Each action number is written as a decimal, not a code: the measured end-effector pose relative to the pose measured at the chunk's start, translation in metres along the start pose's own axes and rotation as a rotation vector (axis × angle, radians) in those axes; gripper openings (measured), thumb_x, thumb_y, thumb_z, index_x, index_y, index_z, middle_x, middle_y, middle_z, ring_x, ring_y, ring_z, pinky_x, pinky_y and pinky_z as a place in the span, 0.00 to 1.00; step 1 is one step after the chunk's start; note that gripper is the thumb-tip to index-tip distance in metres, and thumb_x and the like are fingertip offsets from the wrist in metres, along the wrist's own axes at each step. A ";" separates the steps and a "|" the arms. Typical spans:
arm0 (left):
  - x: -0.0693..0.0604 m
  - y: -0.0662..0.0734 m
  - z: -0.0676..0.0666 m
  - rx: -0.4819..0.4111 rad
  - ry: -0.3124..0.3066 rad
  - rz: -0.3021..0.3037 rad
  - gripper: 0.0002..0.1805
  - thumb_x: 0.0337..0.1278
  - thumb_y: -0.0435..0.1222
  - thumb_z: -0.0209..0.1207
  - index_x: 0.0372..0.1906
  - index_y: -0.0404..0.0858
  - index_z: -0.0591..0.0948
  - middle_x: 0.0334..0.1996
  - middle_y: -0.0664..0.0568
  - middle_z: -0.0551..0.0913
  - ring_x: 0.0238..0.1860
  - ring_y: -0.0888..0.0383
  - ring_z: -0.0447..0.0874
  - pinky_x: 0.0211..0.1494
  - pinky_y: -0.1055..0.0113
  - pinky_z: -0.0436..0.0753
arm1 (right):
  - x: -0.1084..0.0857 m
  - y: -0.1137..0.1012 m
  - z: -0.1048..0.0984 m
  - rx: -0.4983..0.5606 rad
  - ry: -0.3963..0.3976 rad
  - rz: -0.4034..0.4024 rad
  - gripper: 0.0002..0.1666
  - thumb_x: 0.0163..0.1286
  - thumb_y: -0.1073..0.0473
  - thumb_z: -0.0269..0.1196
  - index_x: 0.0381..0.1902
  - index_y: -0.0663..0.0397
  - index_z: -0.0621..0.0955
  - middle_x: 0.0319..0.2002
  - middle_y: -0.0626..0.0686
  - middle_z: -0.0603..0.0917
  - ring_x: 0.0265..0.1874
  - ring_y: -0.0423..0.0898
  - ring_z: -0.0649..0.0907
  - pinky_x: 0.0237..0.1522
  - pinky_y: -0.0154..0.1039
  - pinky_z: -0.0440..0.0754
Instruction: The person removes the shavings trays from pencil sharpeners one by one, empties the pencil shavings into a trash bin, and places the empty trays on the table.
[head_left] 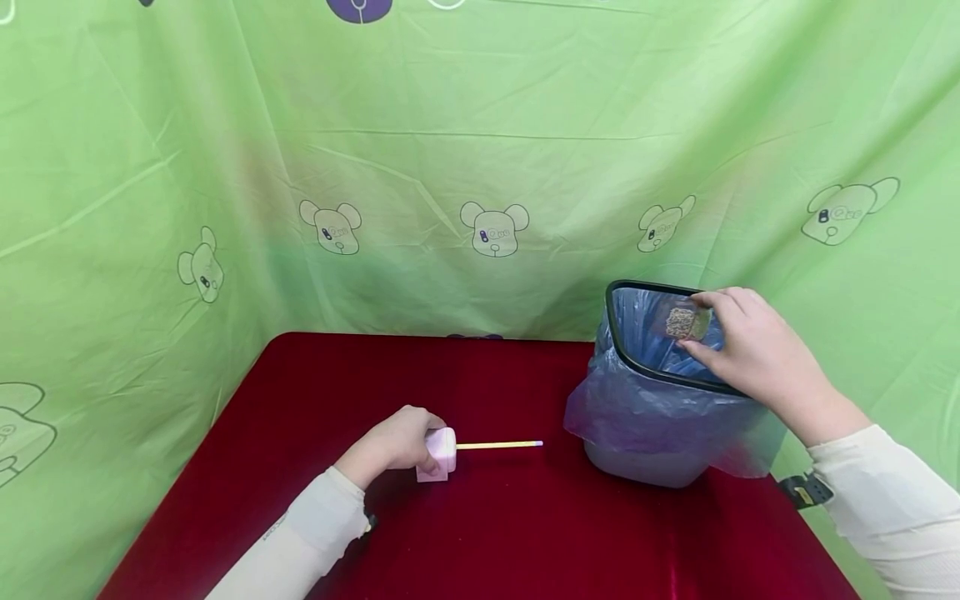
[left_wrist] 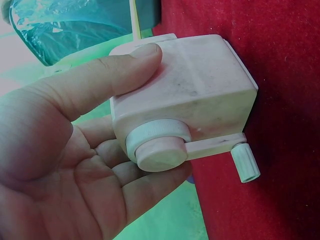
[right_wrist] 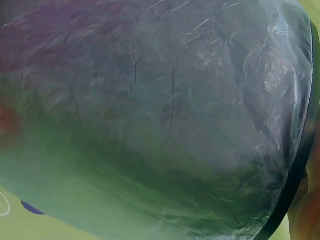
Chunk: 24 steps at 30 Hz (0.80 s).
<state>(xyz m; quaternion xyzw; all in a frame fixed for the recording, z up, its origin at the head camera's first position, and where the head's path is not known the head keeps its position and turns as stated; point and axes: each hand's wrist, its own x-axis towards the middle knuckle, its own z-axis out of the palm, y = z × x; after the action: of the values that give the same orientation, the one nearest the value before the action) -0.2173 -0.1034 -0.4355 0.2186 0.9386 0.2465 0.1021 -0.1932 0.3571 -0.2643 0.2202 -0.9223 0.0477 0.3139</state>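
My left hand (head_left: 396, 442) grips a pale pink sharpener (head_left: 441, 450) just above the red table, and a yellow pencil (head_left: 498, 445) sticks out of it to the right. In the left wrist view, the thumb of my left hand (left_wrist: 75, 130) lies across the top of the sharpener (left_wrist: 190, 70), whose crank handle (left_wrist: 246, 162) is at the lower right. Between thumb and fingers, my right hand (head_left: 765, 354) pinches a small clear container (head_left: 682, 322) with light brown bits inside, at the mouth of the bin. Only a blurred part of my right hand (right_wrist: 306, 215) shows in the right wrist view.
A grey bin (head_left: 645, 462) with a black rim and a blue plastic liner (head_left: 645, 400) stands at the right side of the red cloth-covered table (head_left: 487, 533). Green curtains (head_left: 420, 167) with bear faces hang behind and at both sides.
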 end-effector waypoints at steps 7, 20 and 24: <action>0.000 0.000 0.000 0.003 0.003 0.005 0.33 0.32 0.33 0.81 0.53 0.35 0.86 0.39 0.52 0.86 0.34 0.58 0.78 0.38 0.61 0.81 | 0.000 0.002 -0.002 -0.031 -0.002 -0.040 0.38 0.48 0.61 0.81 0.55 0.70 0.79 0.45 0.68 0.81 0.49 0.66 0.77 0.54 0.60 0.73; 0.001 -0.002 0.003 0.007 0.000 0.001 0.33 0.32 0.33 0.81 0.53 0.35 0.86 0.39 0.52 0.86 0.34 0.58 0.78 0.39 0.61 0.81 | 0.000 0.002 -0.003 -0.070 -0.016 -0.068 0.40 0.47 0.61 0.81 0.57 0.70 0.78 0.46 0.67 0.81 0.49 0.65 0.78 0.53 0.60 0.75; 0.000 -0.001 0.001 0.007 0.001 0.004 0.32 0.32 0.34 0.81 0.52 0.36 0.86 0.38 0.53 0.86 0.34 0.58 0.78 0.39 0.62 0.81 | 0.001 0.003 -0.004 -0.077 -0.005 -0.097 0.40 0.46 0.61 0.81 0.56 0.72 0.78 0.46 0.67 0.81 0.48 0.65 0.78 0.53 0.60 0.75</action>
<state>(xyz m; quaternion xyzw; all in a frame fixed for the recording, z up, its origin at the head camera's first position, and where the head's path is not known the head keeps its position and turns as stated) -0.2173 -0.1038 -0.4367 0.2207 0.9391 0.2434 0.1003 -0.1931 0.3598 -0.2606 0.2528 -0.9125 -0.0037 0.3215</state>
